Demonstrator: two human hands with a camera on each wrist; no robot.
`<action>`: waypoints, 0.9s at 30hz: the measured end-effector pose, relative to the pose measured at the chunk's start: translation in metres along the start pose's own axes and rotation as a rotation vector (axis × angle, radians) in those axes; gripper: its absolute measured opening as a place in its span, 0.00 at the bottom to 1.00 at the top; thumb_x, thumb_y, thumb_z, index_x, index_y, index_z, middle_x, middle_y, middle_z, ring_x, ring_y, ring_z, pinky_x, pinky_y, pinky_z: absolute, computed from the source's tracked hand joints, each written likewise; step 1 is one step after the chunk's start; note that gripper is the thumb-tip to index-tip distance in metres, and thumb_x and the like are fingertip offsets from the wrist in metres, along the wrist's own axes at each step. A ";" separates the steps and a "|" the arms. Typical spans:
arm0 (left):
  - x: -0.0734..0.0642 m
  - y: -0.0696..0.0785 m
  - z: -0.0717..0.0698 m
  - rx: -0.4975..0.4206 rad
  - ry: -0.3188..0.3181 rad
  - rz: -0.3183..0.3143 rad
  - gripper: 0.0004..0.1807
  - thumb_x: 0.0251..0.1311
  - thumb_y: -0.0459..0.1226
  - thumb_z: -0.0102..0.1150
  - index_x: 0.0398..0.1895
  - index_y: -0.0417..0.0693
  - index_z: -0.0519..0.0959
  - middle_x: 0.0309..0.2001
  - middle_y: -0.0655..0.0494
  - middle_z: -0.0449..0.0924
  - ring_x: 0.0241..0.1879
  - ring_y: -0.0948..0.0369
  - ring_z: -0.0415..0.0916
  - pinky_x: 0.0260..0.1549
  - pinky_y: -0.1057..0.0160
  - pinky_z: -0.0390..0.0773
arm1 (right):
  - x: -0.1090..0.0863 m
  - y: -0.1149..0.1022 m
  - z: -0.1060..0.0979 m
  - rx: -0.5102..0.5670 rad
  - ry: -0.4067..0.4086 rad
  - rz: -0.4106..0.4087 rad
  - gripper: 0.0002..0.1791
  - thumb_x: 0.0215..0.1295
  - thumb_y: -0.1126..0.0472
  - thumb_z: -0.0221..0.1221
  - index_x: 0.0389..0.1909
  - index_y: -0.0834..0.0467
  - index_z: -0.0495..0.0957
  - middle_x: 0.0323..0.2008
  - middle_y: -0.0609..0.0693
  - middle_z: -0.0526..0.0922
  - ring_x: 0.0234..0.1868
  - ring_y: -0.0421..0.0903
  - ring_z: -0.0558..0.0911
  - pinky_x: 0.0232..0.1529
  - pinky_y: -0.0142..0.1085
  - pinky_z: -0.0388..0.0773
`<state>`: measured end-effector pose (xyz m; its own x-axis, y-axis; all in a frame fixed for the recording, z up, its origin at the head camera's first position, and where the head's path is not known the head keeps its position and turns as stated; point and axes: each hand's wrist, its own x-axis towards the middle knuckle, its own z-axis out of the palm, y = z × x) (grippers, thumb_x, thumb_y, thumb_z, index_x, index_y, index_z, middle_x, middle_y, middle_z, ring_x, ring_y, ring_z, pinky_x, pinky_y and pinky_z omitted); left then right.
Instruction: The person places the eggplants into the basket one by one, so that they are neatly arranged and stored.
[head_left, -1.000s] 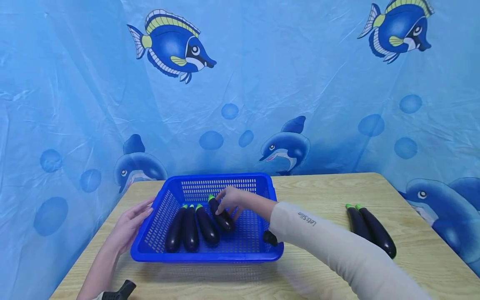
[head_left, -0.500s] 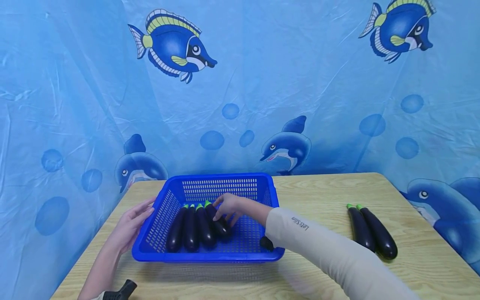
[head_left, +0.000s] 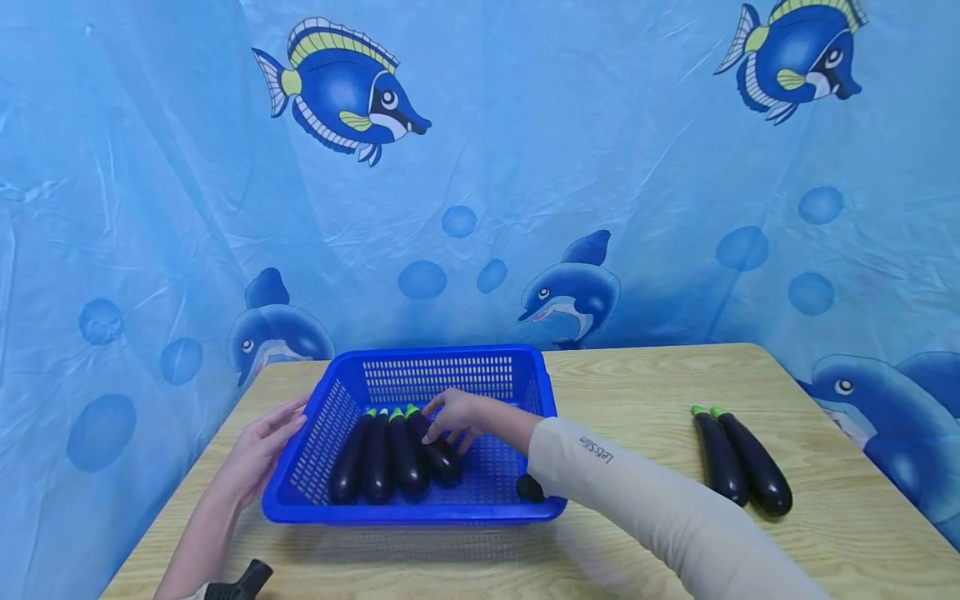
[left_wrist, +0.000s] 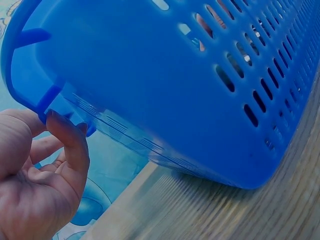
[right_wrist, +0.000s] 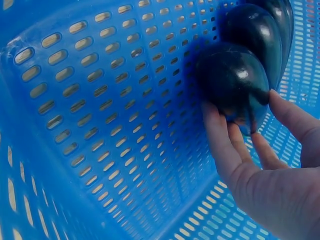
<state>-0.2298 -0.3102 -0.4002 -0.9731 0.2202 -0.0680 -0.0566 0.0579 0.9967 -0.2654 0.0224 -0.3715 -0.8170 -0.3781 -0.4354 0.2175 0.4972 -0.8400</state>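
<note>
A blue perforated plastic basket (head_left: 417, 515) stands on the wooden table, with several dark purple eggplants side by side in its left half. My right hand (head_left: 459, 415) reaches inside and grips the rightmost eggplant (head_left: 444, 463), whose green stem points to the back. In the right wrist view, thumb and fingers lie on opposite sides of that eggplant (right_wrist: 232, 72). The neighbouring eggplant (head_left: 407, 462) lies right beside it. At the basket's left side my left hand (head_left: 258, 450) holds the rim; the left wrist view has its fingertips (left_wrist: 67, 131) curled at the rim's edge.
Two more eggplants (head_left: 753, 462) lie together on the right part of the wooden table (head_left: 622, 383). A blue sheet printed with fish and dolphins (head_left: 480, 167) hangs behind the table.
The eggplant in my right hand has shifted left and towards the front, up against the others. The one beside it has also slid left. My left hand stays at the rim.
</note>
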 end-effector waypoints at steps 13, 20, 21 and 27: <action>0.000 -0.003 0.000 -0.023 -0.025 0.027 0.20 0.84 0.42 0.47 0.74 0.62 0.71 0.53 0.71 0.86 0.50 0.66 0.86 0.47 0.63 0.87 | 0.003 0.002 -0.005 0.011 0.028 -0.002 0.26 0.67 0.68 0.69 0.66 0.63 0.77 0.56 0.67 0.83 0.59 0.70 0.83 0.54 0.62 0.84; 0.000 -0.002 -0.001 -0.017 -0.032 0.044 0.19 0.84 0.41 0.47 0.72 0.65 0.73 0.53 0.72 0.85 0.50 0.67 0.86 0.48 0.63 0.87 | 0.002 -0.003 -0.013 0.014 0.040 -0.021 0.28 0.69 0.67 0.69 0.68 0.63 0.75 0.57 0.65 0.83 0.59 0.69 0.83 0.53 0.60 0.85; -0.001 -0.002 0.000 -0.010 -0.027 0.038 0.20 0.84 0.42 0.47 0.74 0.62 0.71 0.53 0.73 0.85 0.50 0.67 0.85 0.48 0.63 0.87 | 0.002 -0.004 -0.014 0.013 0.041 -0.023 0.28 0.69 0.66 0.68 0.68 0.63 0.75 0.58 0.65 0.83 0.59 0.69 0.83 0.53 0.60 0.85; 0.000 -0.001 0.001 0.012 0.004 0.012 0.29 0.84 0.43 0.48 0.82 0.48 0.61 0.53 0.75 0.84 0.51 0.68 0.85 0.48 0.64 0.87 | 0.001 -0.008 -0.020 0.004 0.034 -0.032 0.27 0.70 0.66 0.67 0.69 0.63 0.76 0.59 0.64 0.82 0.59 0.67 0.83 0.53 0.59 0.86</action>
<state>-0.2293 -0.3098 -0.4013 -0.9745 0.2173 -0.0560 -0.0423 0.0671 0.9968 -0.2782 0.0334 -0.3584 -0.8412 -0.3672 -0.3969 0.1927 0.4822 -0.8546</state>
